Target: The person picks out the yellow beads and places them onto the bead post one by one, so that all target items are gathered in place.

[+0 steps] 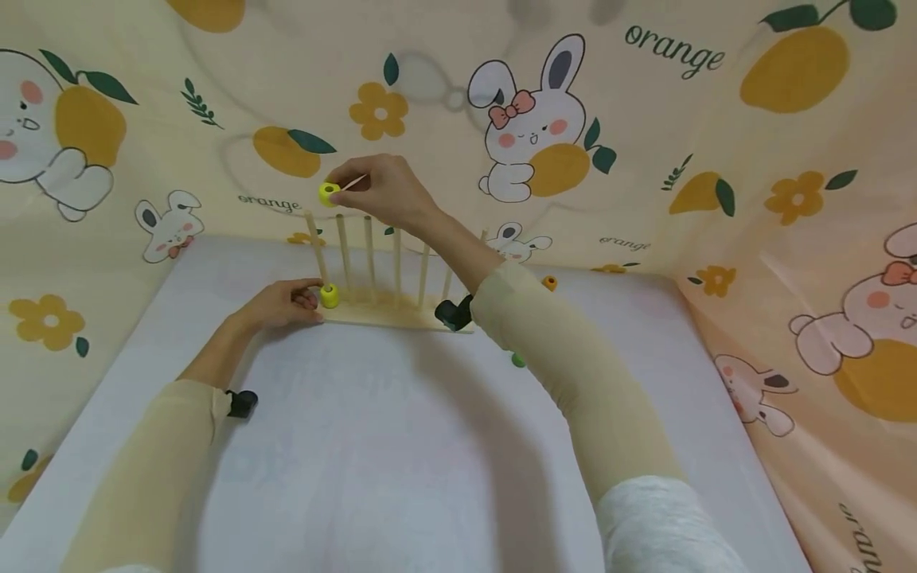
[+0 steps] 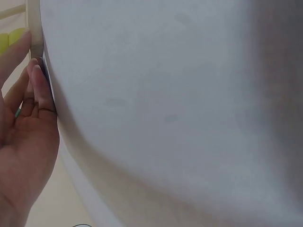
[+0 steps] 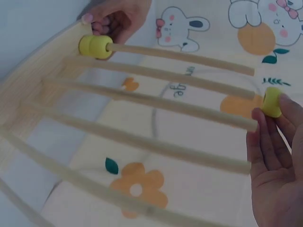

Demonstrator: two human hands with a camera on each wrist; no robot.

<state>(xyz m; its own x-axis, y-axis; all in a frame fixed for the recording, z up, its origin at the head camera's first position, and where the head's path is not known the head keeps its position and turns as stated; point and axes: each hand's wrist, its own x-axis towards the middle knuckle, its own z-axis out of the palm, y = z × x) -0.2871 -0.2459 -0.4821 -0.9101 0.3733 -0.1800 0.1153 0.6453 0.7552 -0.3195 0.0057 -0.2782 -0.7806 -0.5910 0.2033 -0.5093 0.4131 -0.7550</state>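
A wooden peg rack [image 1: 394, 317] stands at the back of the table, with several upright pegs in a row. My right hand [image 1: 390, 191] pinches a yellow bead [image 1: 329, 193] between thumb and fingers, just above the top of the leftmost peg [image 1: 316, 247]. In the right wrist view this held bead [image 3: 271, 102] is apart from the peg tips. Two yellow beads [image 3: 94, 46] sit stacked at the foot of that same peg. My left hand [image 1: 275, 306] grips the left end of the rack's base, its fingers beside the stacked beads.
An orange bead [image 1: 549, 282] lies on the table right of the rack. A green bead [image 1: 519, 360] lies nearer, partly hidden by my right sleeve [image 1: 566, 342]. Patterned cloth [image 1: 430, 48] with rabbits and oranges hangs behind the white table [image 1: 344, 446].
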